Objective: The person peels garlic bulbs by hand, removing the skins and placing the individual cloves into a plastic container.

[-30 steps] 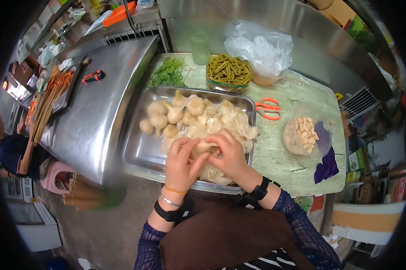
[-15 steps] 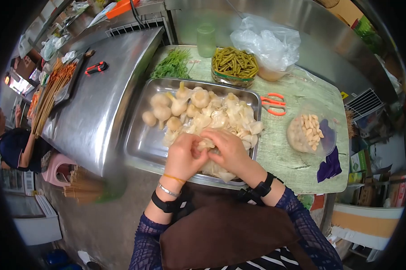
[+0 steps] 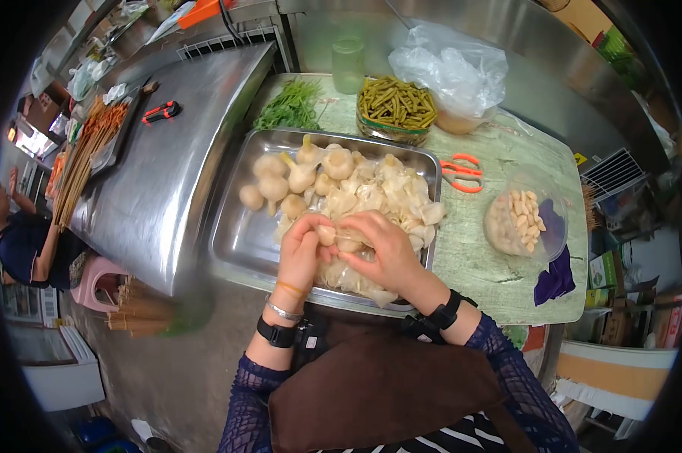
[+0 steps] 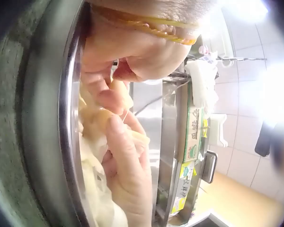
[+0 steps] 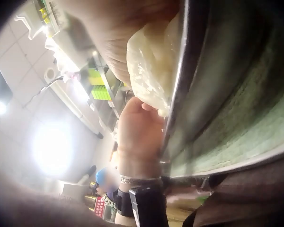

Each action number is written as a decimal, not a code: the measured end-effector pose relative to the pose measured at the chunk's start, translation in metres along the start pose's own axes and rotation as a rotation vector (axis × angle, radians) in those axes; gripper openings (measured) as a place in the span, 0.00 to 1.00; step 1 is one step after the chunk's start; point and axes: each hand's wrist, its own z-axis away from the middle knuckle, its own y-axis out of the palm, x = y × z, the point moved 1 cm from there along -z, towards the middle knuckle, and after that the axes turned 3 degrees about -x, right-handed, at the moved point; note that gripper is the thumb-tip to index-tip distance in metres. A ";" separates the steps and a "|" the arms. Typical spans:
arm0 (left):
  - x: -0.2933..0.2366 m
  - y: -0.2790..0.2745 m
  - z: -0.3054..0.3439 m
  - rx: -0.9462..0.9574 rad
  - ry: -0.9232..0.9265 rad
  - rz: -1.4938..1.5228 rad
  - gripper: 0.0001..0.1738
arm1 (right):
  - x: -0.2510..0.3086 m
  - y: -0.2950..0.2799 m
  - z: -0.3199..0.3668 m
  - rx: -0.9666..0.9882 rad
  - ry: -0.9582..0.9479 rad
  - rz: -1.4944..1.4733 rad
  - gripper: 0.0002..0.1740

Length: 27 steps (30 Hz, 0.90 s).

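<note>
Over the front part of a steel tray [image 3: 231,253], both hands hold pieces of pale garlic. The left hand [image 3: 302,253] pinches a clove [image 3: 327,235] between thumb and fingers. Close beside it, the right hand [image 3: 386,253] grips a garlic piece [image 3: 348,240]. In the left wrist view the left hand [image 4: 132,52] holds a clove [image 4: 122,93], and the right hand [image 4: 130,175] has its thumb against another piece. Whole garlic bulbs [image 3: 271,187] lie at the tray's back left, and loose peels [image 3: 382,189] fill its right side.
Right of the tray are orange-handled scissors [image 3: 463,174], a clear tub of peeled cloves [image 3: 524,215] and purple cloth [image 3: 555,278]. Behind stand green beans [image 3: 396,106], a green cup [image 3: 348,66] and a plastic bag [image 3: 450,75]. A steel counter [image 3: 182,151] adjoins on the left.
The hands have moved slightly apart, and a separate clove now shows in the left fingers. The head view has shifted a little, so the tray and table appear farther right and higher.
</note>
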 end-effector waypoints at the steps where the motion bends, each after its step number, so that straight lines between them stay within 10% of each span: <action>1: -0.001 0.001 0.001 0.008 -0.027 0.093 0.15 | -0.001 0.000 0.000 -0.002 0.012 0.004 0.23; 7: 0.001 0.011 0.011 0.006 0.289 -0.331 0.22 | -0.001 -0.001 0.005 0.022 0.108 0.012 0.21; 20: -0.010 -0.002 0.011 0.134 0.187 0.489 0.24 | -0.002 0.001 0.008 0.054 0.061 0.107 0.19; 27: -0.010 0.010 0.014 0.095 0.171 0.349 0.23 | 0.022 -0.012 -0.010 -0.167 -0.162 0.279 0.24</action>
